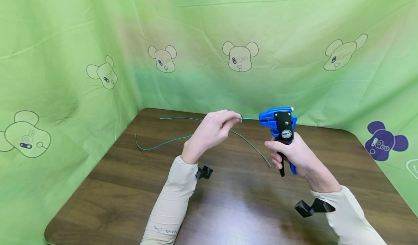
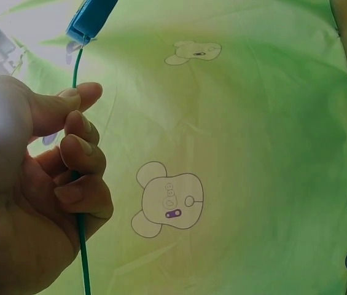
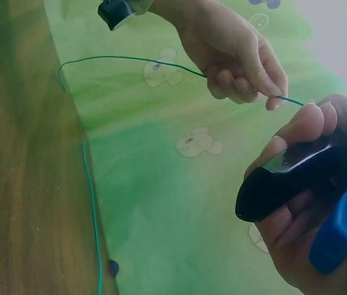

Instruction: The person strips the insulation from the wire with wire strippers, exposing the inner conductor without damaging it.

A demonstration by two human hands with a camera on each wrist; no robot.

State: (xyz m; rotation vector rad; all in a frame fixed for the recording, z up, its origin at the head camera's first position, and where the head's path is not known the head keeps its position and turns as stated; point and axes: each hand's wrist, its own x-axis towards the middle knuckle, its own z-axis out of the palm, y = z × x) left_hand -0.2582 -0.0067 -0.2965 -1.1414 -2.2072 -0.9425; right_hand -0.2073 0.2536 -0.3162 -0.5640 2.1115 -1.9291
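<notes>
My left hand [image 1: 213, 130] pinches a thin green wire [image 1: 247, 119] between thumb and forefinger, its other fingers curled around the wire lower down. My right hand [image 1: 298, 156] grips the handles of a blue and black wire stripper [image 1: 282, 123], its nose towards the left hand. In the left wrist view the wire [image 2: 77, 67] has a short bare metal end at the stripper's blue nose [image 2: 86, 27]; I cannot tell whether it is clamped. Black and blue handles [image 3: 339, 230] show in the right wrist view. The held wire's tail [image 3: 118, 58] trails away beyond the left hand.
Another green wire [image 1: 251, 145] lies on the brown wooden table [image 1: 130, 190], partly hidden behind the left hand. Green cloth [image 1: 202, 27] with bear-head drawings hangs around the table. Small specks [image 3: 37, 228] dot the tabletop.
</notes>
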